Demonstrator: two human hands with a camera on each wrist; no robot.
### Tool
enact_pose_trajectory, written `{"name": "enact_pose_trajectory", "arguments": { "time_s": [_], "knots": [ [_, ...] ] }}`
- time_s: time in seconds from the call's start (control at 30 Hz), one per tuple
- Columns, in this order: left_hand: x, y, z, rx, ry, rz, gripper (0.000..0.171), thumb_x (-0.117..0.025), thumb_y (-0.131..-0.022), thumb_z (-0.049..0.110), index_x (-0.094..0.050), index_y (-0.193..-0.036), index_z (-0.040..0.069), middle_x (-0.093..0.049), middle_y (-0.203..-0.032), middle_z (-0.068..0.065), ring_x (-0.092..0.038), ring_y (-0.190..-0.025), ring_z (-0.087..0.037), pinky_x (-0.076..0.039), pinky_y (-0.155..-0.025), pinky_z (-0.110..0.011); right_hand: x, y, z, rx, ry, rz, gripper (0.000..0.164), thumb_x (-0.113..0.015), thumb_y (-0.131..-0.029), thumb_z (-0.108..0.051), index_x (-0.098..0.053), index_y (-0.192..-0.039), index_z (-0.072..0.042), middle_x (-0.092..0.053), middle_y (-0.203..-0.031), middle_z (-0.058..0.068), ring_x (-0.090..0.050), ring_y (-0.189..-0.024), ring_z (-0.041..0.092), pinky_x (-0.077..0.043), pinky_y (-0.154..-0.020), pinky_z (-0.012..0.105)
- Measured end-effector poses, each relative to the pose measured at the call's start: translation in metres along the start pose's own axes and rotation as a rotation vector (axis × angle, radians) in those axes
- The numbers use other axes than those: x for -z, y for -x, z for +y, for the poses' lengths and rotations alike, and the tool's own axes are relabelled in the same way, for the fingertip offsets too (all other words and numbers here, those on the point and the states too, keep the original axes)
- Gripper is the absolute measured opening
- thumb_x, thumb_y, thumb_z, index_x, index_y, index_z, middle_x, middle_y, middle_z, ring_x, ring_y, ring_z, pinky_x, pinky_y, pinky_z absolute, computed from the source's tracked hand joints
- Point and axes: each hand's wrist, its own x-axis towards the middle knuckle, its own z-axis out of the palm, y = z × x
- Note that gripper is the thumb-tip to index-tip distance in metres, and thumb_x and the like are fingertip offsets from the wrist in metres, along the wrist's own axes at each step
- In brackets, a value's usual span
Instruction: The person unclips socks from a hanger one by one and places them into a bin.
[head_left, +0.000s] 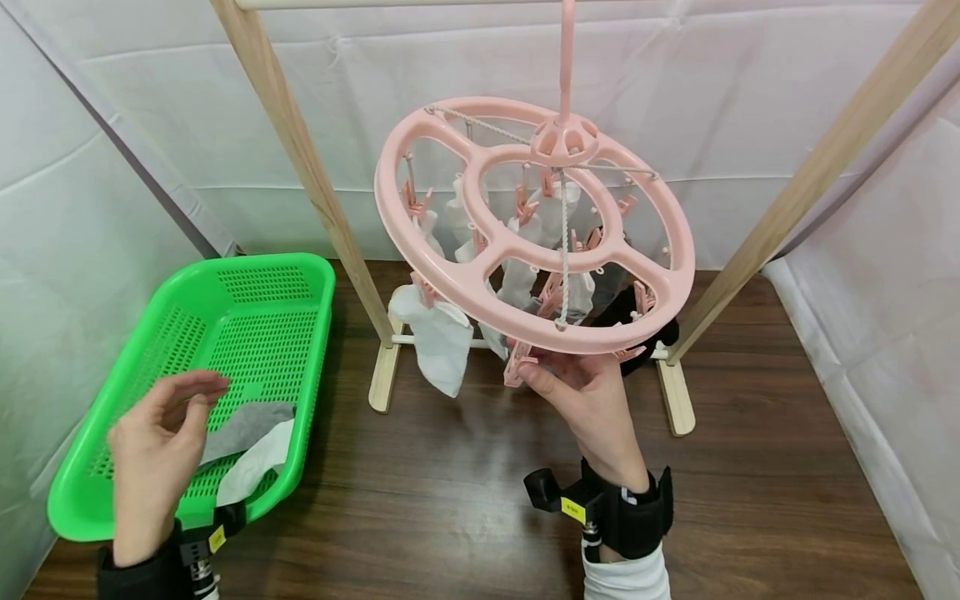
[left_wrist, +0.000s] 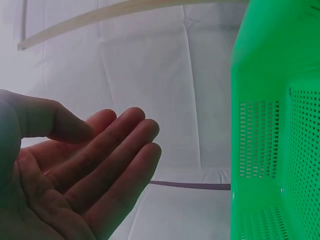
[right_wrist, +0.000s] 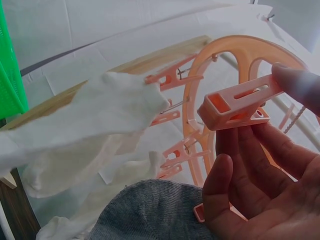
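My right hand [head_left: 596,408] is at the front rim of a round pink clip hanger [head_left: 480,302], pinching a pink clothespin [right_wrist: 240,102] between thumb and fingers. In the right wrist view, a grey knit sock [right_wrist: 150,210] hangs below that hand, and a white sock [right_wrist: 90,112] is clipped farther left. My left hand [head_left: 159,454] is over the green basket [head_left: 321,350], fingers bent loosely with nothing between them. Inside the basket lie a grey sock [head_left: 247,429] and a white sock [head_left: 258,462], close to that hand.
A wooden stand with slanted legs [head_left: 300,158] frames the hanger, its feet [head_left: 677,400] on the dark wood floor [head_left: 450,500]. More white, grey and black socks [head_left: 637,321] hang beneath the ring. White fabric walls [head_left: 885,275] enclose the sides and back.
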Motion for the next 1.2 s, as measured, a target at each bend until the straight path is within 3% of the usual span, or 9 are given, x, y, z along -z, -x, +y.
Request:
{"name": "enact_pose_trajectory", "arguments": {
  "time_s": [0.1,0.2,0.23,0.4,0.47,0.67,0.83,1.03,1.2],
  "knots": [
    [-0.003,0.002,0.008,-0.037,0.031,-0.004,0.031,-0.054,-0.099,0.023,-0.062,-0.129,0.027,-0.065,-0.118,0.006,-0.062,-0.104,-0.012,-0.046,-0.086,-0.023,0.001,0.0,0.001,0.018,-0.004,0.003,0.023,-0.069,-0.088,0.0,-0.065,-0.111,0.0,-0.067,-0.095,0.012,-0.063,-0.085,0.022,-0.05,-0.078,0.032],
    [-0.003,0.005,0.028,-0.061,0.094,-0.018,0.03,-0.054,-0.099,0.017,-0.063,-0.128,0.019,-0.066,-0.118,-0.002,-0.062,-0.105,-0.015,-0.046,-0.088,-0.023,0.002,0.0,0.001,0.035,-0.006,0.012,0.023,-0.069,-0.088,0.002,-0.066,-0.111,0.0,-0.068,-0.096,0.012,-0.064,-0.085,0.021,-0.05,-0.079,0.032],
    [-0.002,0.006,0.041,-0.061,0.108,-0.017,0.029,-0.054,-0.099,0.014,-0.063,-0.127,0.017,-0.066,-0.117,-0.005,-0.063,-0.105,-0.016,-0.046,-0.088,-0.023,0.003,0.0,0.001,0.042,-0.009,0.014,0.024,-0.068,-0.088,0.003,-0.066,-0.112,0.0,-0.067,-0.097,0.012,-0.064,-0.085,0.021,-0.05,-0.079,0.032],
    [0.008,0.014,0.14,-0.04,0.13,0.023,0.023,-0.052,-0.097,0.001,-0.067,-0.115,0.004,-0.069,-0.102,-0.003,-0.064,-0.094,-0.004,-0.046,-0.081,-0.015,0.004,0.001,0.0,0.057,-0.018,0.03,0.028,-0.068,-0.088,0.003,-0.065,-0.115,-0.003,-0.067,-0.101,0.011,-0.064,-0.088,0.02,-0.05,-0.082,0.031],
    [0.009,0.017,0.164,-0.05,0.12,0.036,0.022,-0.052,-0.096,-0.002,-0.068,-0.112,0.002,-0.069,-0.097,0.003,-0.063,-0.09,0.001,-0.045,-0.078,-0.012,0.005,0.001,-0.001,0.069,-0.025,0.027,0.026,-0.068,-0.088,0.002,-0.065,-0.114,-0.001,-0.067,-0.099,0.012,-0.064,-0.087,0.021,-0.05,-0.082,0.033],
    [0.003,0.019,0.18,-0.094,0.165,0.044,0.02,-0.052,-0.091,-0.012,-0.067,-0.105,-0.008,-0.068,-0.092,0.008,-0.063,-0.087,0.005,-0.045,-0.076,-0.009,0.008,0.002,-0.002,0.084,-0.016,0.043,0.024,-0.066,-0.089,0.002,-0.065,-0.114,-0.001,-0.067,-0.099,0.012,-0.063,-0.087,0.021,-0.05,-0.082,0.032],
    [-0.004,0.021,0.186,-0.121,0.203,0.021,0.023,-0.053,-0.091,-0.014,-0.068,-0.105,-0.005,-0.068,-0.093,0.01,-0.063,-0.086,0.004,-0.046,-0.076,-0.009,0.01,0.002,-0.002,0.057,-0.01,0.034,0.028,-0.065,-0.09,0.002,-0.064,-0.117,-0.004,-0.065,-0.105,0.013,-0.06,-0.091,0.021,-0.049,-0.083,0.032],
    [-0.01,0.026,0.187,-0.144,0.204,-0.021,0.022,-0.053,-0.09,-0.015,-0.067,-0.105,-0.006,-0.069,-0.092,-0.004,-0.063,-0.085,0.006,-0.047,-0.076,-0.01,0.011,0.002,0.001,0.046,0.004,-0.052,0.032,-0.062,-0.09,0.005,-0.063,-0.121,-0.001,-0.064,-0.114,0.018,-0.059,-0.106,0.025,-0.048,-0.087,0.032],
    [-0.012,0.027,0.189,-0.134,0.199,-0.036,0.021,-0.053,-0.091,-0.014,-0.067,-0.105,-0.007,-0.069,-0.092,-0.013,-0.063,-0.086,0.003,-0.046,-0.077,-0.01,0.012,0.003,0.011,0.039,0.06,-0.127,0.035,-0.064,-0.09,0.003,-0.057,-0.123,0.01,-0.061,-0.119,0.018,-0.056,-0.111,0.027,-0.044,-0.094,0.036]
  ]
}}
